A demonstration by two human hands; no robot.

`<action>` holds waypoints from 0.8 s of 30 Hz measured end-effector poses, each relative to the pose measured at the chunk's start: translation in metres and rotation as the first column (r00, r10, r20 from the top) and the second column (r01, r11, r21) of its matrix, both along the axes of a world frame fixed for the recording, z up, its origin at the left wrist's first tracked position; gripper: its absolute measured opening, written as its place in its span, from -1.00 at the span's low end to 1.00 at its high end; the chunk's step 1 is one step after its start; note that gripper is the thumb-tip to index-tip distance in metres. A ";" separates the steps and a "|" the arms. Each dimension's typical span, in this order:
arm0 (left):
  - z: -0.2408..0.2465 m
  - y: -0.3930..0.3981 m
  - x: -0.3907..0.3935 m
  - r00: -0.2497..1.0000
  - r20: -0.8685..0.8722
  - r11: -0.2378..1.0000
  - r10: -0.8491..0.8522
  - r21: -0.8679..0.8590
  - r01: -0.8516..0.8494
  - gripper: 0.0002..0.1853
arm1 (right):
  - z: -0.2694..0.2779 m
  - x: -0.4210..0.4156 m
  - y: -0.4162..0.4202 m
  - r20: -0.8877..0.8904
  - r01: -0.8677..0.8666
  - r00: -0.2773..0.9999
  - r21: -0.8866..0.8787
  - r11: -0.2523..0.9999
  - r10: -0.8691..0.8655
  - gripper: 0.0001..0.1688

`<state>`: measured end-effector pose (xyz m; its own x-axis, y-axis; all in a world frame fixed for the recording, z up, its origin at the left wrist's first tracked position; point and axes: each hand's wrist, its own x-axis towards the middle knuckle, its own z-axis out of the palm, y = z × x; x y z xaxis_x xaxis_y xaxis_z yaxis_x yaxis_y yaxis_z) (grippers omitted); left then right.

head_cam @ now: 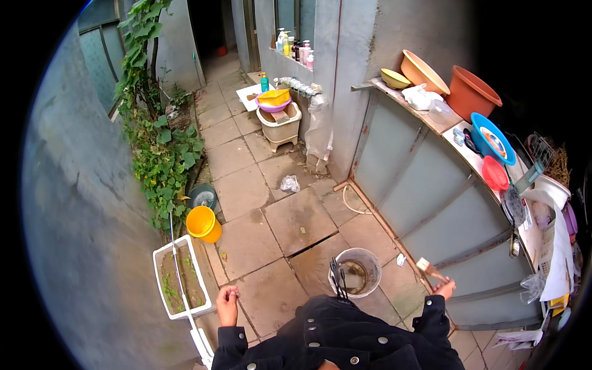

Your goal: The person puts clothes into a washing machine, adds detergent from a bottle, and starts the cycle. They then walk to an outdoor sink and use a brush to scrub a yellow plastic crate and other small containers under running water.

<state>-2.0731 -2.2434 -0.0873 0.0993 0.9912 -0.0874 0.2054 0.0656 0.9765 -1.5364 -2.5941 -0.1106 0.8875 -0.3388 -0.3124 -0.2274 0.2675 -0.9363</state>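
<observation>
My right hand [444, 288] grips the wooden handle of a flat brush [428, 267] with pale bristles, held up near the grey metal panels at the right. My left hand [227, 303] hangs empty over the paving, its fingers loosely curled, close to a white planter box [207, 296] of soil and small seedlings. Between my hands, a whitish plastic bucket [377, 270] stands on the ground just ahead of my dark jacket. Shallow murky liquid seems to lie in its bottom. Dark prongs [339, 277] rise in front of the bucket's left side; what they belong to is hidden.
A yellow bucket [210, 230] and a dark basin [203, 196] stand beside climbing plants [162, 162]. Basins, including a blue one [506, 155], crowd the shelf [462, 134] at right. A beige tub [277, 129] stands farther off. A white-and-metal pole [182, 286] crosses the planter.
</observation>
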 end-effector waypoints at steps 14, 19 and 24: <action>-0.006 0.133 0.056 0.995 -0.017 0.995 0.099 -0.014 -0.099 -0.87 | -0.084 0.076 0.305 -0.172 -0.612 0.768 0.087 0.786 0.617 -0.73; 0.025 0.216 0.110 0.993 0.025 0.992 0.118 0.038 -0.119 -0.88 | -0.075 0.107 0.415 -0.178 -0.747 0.649 0.039 0.664 0.740 -0.75; 0.016 0.264 0.135 0.977 -0.001 0.977 0.212 -0.026 -0.212 -0.88 | -0.067 0.129 0.530 -0.108 -0.851 0.525 -0.080 0.519 0.844 -0.76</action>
